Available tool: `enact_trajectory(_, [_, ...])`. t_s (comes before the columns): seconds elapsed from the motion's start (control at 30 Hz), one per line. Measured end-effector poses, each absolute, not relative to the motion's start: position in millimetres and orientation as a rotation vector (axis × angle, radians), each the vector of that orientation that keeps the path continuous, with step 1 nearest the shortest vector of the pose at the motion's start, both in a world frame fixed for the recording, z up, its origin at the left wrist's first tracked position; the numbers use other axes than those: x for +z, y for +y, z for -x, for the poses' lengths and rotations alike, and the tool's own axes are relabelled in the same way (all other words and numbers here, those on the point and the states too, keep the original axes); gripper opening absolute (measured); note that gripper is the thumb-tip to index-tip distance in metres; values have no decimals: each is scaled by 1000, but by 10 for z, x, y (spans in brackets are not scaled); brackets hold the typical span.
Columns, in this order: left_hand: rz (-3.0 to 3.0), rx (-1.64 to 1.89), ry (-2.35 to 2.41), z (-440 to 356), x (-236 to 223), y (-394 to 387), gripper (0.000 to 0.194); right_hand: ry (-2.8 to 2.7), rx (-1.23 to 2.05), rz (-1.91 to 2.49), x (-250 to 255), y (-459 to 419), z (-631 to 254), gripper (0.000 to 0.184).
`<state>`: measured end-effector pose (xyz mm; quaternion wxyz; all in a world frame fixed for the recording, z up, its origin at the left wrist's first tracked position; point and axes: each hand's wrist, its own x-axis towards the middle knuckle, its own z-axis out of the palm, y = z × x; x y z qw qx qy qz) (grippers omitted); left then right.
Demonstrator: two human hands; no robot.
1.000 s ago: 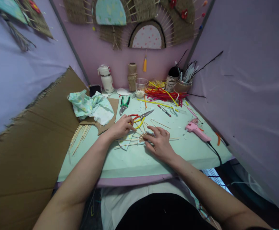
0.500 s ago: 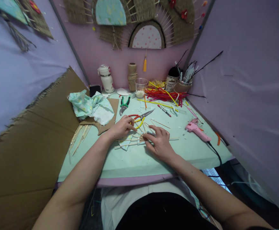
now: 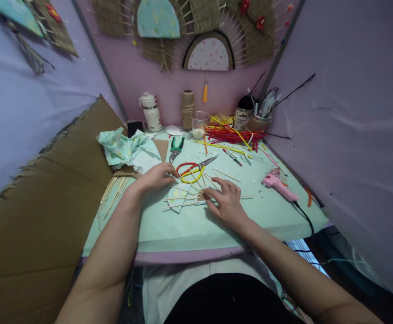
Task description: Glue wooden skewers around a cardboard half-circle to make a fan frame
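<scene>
My right hand [image 3: 227, 200] rests on a small brown cardboard piece [image 3: 199, 196], its thumb and index finger gripping the edge. Thin wooden sticks [image 3: 179, 204] fan out around this piece; some lie level and others point away. My left hand [image 3: 160, 176] is over the table to the left, thumb and fingers apart with nothing visible between them. Beside its fingertips lie scissors [image 3: 196, 169] with one red and one yellow handle, partly under the stick tips. A patterned fabric piece [image 3: 177, 196] lies beneath the sticks on the left.
A pink glue gun [image 3: 279, 185] lies at right, its cord over the table edge. Green-handled pruners [image 3: 176, 148], crumpled fabric [image 3: 125, 148], a bottle [image 3: 151, 112], twine [image 3: 187, 110] and red pipe cleaners [image 3: 230, 134] sit farther back. Large cardboard [image 3: 47, 198] leans left.
My left hand has moved left, off the sticks and scissors handles, uncovering them and the patterned fabric piece. My right hand stays on the cardboard piece.
</scene>
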<state>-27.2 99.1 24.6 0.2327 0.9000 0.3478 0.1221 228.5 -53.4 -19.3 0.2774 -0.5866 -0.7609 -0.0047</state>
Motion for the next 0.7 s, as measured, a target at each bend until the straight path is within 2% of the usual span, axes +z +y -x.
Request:
enact_trajectory(0.23, [-2211,29,1129,398,324,984,33,-2004,-44,1507,-225,-551,-2280,22])
enact_trajectory(0.43, [-2196,-44,1102,336,352,950,28,-1922,-167,1528,-21,-500,-2638,25])
enact_trajectory(0.57, [-2240,-64,1089,332,321,991,25,-1898,-191,1991,258,-451,-3356,31])
enact_trajectory(0.7, [-2257,-68,1081,320,294,1007,23,-1795,-7,2643,308,-465,-4030,51])
